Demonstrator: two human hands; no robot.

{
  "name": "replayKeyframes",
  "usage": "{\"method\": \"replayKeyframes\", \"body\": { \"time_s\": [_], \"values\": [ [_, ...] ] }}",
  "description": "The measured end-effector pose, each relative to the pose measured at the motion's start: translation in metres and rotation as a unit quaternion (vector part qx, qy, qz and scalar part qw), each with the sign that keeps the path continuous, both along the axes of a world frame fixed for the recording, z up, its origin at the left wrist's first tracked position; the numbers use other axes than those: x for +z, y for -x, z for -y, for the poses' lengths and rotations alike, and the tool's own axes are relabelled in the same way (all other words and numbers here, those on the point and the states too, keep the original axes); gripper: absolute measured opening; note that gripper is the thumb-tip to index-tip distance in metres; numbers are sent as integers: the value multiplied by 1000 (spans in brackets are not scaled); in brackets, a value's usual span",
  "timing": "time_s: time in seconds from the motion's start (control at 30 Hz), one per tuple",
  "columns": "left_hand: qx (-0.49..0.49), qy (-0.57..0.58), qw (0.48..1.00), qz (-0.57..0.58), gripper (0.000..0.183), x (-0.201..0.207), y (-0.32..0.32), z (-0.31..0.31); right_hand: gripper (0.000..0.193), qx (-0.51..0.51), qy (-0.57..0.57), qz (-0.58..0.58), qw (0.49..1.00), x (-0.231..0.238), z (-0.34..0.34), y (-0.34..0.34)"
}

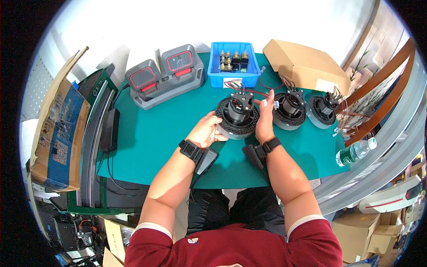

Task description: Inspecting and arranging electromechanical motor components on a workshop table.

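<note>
A round black motor unit [238,116], with a grey rim and thin wires rising from its top, is in front of me over the green table. My left hand [207,129] grips its left rim, thumb on top and fingers beneath. On its other side, my right hand [265,116] stands upright with fingers stretched out, its palm facing the unit; I cannot tell whether it touches. Just beyond that hand are a second similar motor unit [289,110] and, farther right, a third motor unit [322,111], both with loose wires. A small whitish connector [276,105] shows beside my right fingers.
A blue bin [235,80] holding several small black parts with brass posts stands at the back. Left of it is a grey double-bay charger [171,82]; right, a cardboard box [307,64]. A water bottle [356,152] lies at the right edge. A black power adapter [110,130] is far left.
</note>
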State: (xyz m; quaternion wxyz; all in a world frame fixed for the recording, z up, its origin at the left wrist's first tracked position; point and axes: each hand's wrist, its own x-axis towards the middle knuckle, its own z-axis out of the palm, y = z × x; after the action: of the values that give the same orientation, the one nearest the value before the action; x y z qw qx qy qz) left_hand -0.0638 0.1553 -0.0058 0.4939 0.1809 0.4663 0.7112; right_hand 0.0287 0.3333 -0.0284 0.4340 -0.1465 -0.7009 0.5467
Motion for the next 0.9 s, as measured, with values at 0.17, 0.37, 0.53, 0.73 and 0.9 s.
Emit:
{"method": "replayKeyframes", "body": {
  "time_s": [0.17,0.37,0.53,0.73,0.9],
  "values": [
    [25,24,999,-11,37,1,-4,0,73,11,24,0,1000,7,3,-3],
    [13,27,999,-24,40,4,-4,0,73,3,19,11,1000,11,4,-5],
    [9,81,994,-73,42,11,-8,0,74,2,21,16,1000,10,4,-5],
    [-14,144,977,-156,51,22,-10,5,75,0,-1,13,1000,8,3,-4],
    [-31,192,956,-219,50,24,-7,6,74,9,32,20,999,9,4,-5]
  ]
}}
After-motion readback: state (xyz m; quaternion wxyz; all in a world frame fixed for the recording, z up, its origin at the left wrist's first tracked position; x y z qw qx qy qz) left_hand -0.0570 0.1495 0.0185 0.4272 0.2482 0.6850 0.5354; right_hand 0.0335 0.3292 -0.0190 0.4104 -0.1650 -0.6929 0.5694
